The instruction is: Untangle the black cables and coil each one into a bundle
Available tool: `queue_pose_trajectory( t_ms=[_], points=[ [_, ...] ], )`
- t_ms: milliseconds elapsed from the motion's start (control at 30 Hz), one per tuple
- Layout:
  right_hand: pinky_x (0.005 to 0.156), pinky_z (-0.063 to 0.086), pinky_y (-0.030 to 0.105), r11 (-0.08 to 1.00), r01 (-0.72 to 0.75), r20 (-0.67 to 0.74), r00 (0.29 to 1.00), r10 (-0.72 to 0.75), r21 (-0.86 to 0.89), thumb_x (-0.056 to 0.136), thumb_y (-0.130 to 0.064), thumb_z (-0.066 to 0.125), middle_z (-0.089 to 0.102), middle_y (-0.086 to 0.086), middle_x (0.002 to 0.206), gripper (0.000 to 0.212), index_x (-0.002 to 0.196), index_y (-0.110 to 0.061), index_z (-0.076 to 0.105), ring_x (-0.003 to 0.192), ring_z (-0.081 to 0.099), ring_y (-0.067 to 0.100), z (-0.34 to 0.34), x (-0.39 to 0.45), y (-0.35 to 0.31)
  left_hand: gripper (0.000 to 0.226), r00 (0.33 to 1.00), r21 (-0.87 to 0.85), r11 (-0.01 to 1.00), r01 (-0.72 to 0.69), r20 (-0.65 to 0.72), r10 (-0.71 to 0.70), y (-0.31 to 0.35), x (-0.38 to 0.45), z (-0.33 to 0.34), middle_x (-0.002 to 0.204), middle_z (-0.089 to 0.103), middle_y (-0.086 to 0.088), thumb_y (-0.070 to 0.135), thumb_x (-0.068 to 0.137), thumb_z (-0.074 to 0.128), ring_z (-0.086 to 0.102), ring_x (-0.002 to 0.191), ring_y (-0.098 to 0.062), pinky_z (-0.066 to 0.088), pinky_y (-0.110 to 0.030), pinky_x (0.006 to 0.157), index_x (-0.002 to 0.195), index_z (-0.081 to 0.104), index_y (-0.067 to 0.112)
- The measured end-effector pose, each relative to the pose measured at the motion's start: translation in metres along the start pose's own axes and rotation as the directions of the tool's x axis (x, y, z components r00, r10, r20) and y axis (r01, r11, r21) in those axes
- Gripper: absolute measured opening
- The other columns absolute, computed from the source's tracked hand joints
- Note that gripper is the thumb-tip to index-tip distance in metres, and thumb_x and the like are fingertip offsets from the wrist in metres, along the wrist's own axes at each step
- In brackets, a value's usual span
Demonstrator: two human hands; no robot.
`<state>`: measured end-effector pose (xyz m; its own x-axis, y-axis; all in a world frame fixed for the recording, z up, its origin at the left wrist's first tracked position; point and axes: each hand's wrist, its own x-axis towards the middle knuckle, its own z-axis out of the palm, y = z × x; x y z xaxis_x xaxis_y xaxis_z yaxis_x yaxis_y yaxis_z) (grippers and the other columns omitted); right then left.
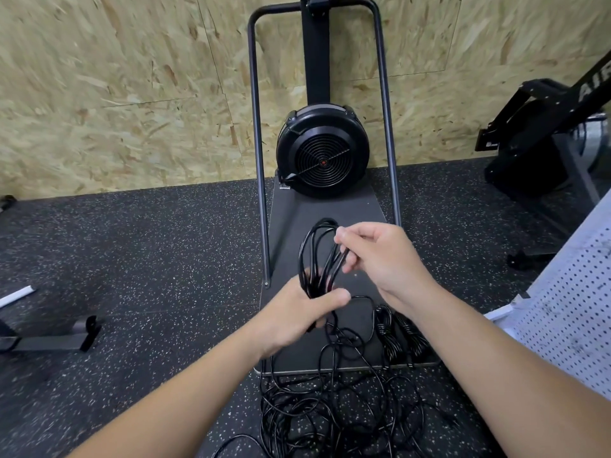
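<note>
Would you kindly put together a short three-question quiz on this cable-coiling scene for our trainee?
1. True or false: the left hand grips the bottom of the cable coil.
2. What does the right hand hold? A) the top loops of the coil B) a white strip C) nothing
3. Where does the loose cable tangle lie?

Key: 1 true; 2 A; 3 on the speckled floor, at the near edge of the dark platform, close to two finished bundles.

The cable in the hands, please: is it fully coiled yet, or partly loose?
Partly loose: the left hand grips several loops, but cable trails to the tangle.
</note>
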<state>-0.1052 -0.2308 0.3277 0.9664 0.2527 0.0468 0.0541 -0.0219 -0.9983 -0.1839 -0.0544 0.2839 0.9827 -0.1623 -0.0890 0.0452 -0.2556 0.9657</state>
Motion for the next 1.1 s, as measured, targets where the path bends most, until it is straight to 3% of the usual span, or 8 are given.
queue_pose_trajectory(
  t_ms=[167,300,433,600,733,933,1000,1100],
  points=[
    [0.083,0.068,0.054,0.999,0.029,-0.098,0.995,-0.031,-0.024,0.1,-0.026,0.081,0.074,0.011,0.067,0.017,0.094,-0.01,0.082,0.065,0.078,0.029,0.0,-0.012,-0.009,0.044,0.996,0.039,0.999,0.019,-0.091,-0.016,-0.005,0.005,0.017,0.069,0.061,0.002,0.044,0.112,0.06,0.057,0.063,-0.025,0.046,-0.037,0.066,0.08,0.06,0.013],
    [0.077,0.067,0.05,0.982,0.088,-0.141,0.984,-0.113,-0.169,0.098,-0.025,0.082,0.075,0.008,0.064,0.014,0.09,-0.013,0.082,0.062,0.078,0.026,-0.004,-0.016,-0.014,0.055,1.0,0.043,0.999,0.025,-0.018,-0.024,-0.002,0.003,0.011,0.08,0.076,0.005,0.045,0.116,0.051,0.074,0.104,-0.039,0.044,-0.039,0.079,0.073,0.058,0.012],
    [0.076,0.067,0.055,0.993,0.06,-0.204,0.976,-0.081,-0.105,0.091,-0.023,0.09,0.078,0.008,0.076,0.018,0.098,-0.011,0.079,0.063,0.079,0.027,-0.006,-0.012,-0.012,0.052,1.0,-0.093,0.996,-0.009,-0.001,0.009,-0.004,0.003,0.015,0.066,0.055,-0.016,0.038,0.118,0.05,0.065,0.065,-0.033,0.06,-0.052,0.083,0.077,0.048,0.005],
    [0.092,0.064,0.039,0.976,-0.024,-0.184,0.983,-0.017,-0.218,0.081,-0.059,0.092,0.075,-0.01,0.113,0.052,0.12,-0.031,0.073,0.095,0.075,0.002,-0.009,-0.008,-0.009,0.044,0.991,-0.135,0.989,-0.061,-0.126,0.044,-0.003,0.008,0.008,0.068,0.025,-0.014,0.031,0.116,0.055,0.027,0.056,-0.024,0.042,-0.038,0.055,0.081,0.037,0.009],
    [0.082,0.059,0.042,0.963,-0.081,-0.043,0.996,0.073,-0.256,0.088,-0.082,0.07,0.08,0.006,0.09,0.074,0.096,-0.008,0.076,0.074,0.07,0.016,-0.003,-0.009,-0.003,0.041,0.996,0.009,0.998,-0.056,-0.075,0.057,-0.009,0.005,0.014,0.059,0.034,-0.007,0.03,0.114,0.058,0.032,0.051,-0.024,0.042,-0.037,0.054,0.079,0.04,0.018],
    [0.107,0.045,0.045,0.978,-0.21,0.116,0.971,0.211,-0.013,0.086,-0.075,0.078,0.068,0.002,0.082,0.064,0.074,-0.014,0.066,0.092,0.062,0.018,-0.003,-0.004,0.001,0.025,0.998,0.106,0.994,-0.015,-0.059,0.022,-0.003,0.002,0.013,0.056,0.043,-0.003,0.028,0.111,0.065,0.041,0.048,-0.025,0.046,-0.038,0.052,0.099,0.049,0.013],
    [0.114,0.044,0.046,0.979,-0.202,0.083,0.976,0.2,0.01,0.085,-0.073,0.081,0.068,-0.003,0.091,0.058,0.082,-0.017,0.065,0.102,0.062,0.013,-0.001,-0.004,0.002,0.033,1.0,0.065,0.998,0.004,-0.004,-0.004,0.005,-0.001,0.012,0.058,0.045,-0.009,0.028,0.111,0.066,0.043,0.05,-0.026,0.047,-0.037,0.053,0.087,0.047,0.016],
    [0.121,0.047,0.043,0.886,-0.204,0.167,0.975,0.146,0.417,0.091,-0.052,0.082,0.079,0.004,0.126,0.057,0.108,0.001,0.073,0.128,0.071,0.019,0.005,-0.009,-0.008,0.043,0.989,-0.084,0.995,0.047,0.144,-0.034,0.017,-0.008,0.019,0.06,0.049,-0.01,0.03,0.112,0.064,0.047,0.051,-0.025,0.046,-0.034,0.054,0.074,0.053,0.012]
  ],
)
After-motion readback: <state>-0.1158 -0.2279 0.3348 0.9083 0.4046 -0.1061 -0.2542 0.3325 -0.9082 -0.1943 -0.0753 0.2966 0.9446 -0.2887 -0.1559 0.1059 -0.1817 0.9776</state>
